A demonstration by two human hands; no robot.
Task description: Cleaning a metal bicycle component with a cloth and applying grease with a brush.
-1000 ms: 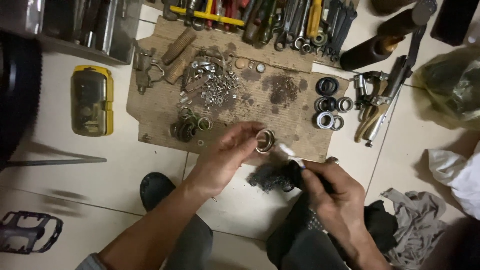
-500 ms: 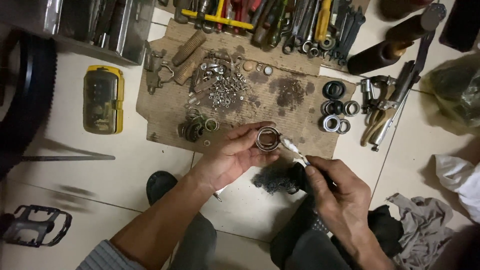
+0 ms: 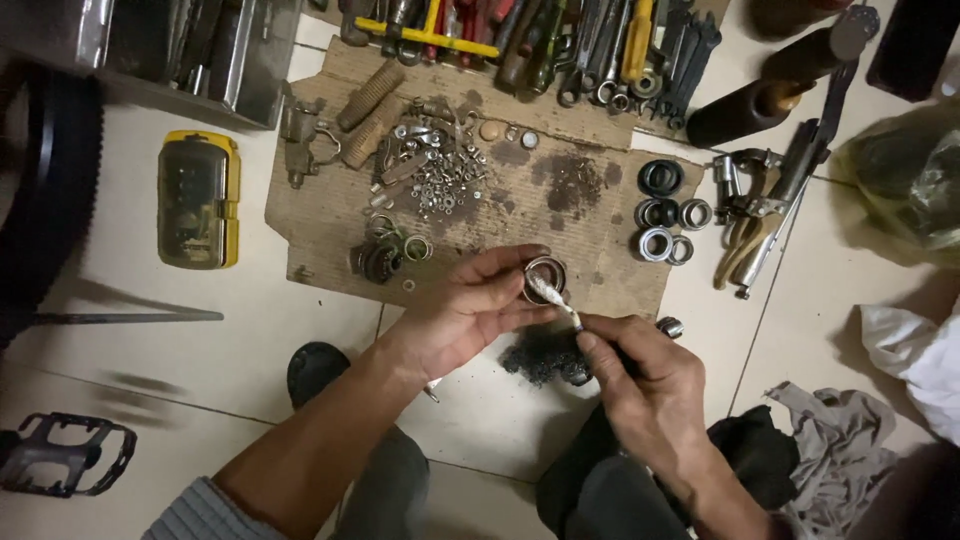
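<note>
My left hand [image 3: 470, 310] pinches a round grey metal bearing ring [image 3: 545, 279] in its fingers, while my right hand [image 3: 645, 385] grips a thin white-tipped stick [image 3: 556, 298] touching it above the stained brown cardboard sheet [image 3: 330, 225].

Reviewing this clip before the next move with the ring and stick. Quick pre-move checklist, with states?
1. Metal ring pinched firmly in left hand: ok.
2. White-tipped stick held in right hand: ok.
3. Stick tip at the ring's rim: ok, touching.
4. Ring interior clean: cannot tell, too small.
5. Work held above the cardboard sheet, away from the loose pile of nuts: ok.
6. Other rings lying within view on the cardboard: ok.
</note>
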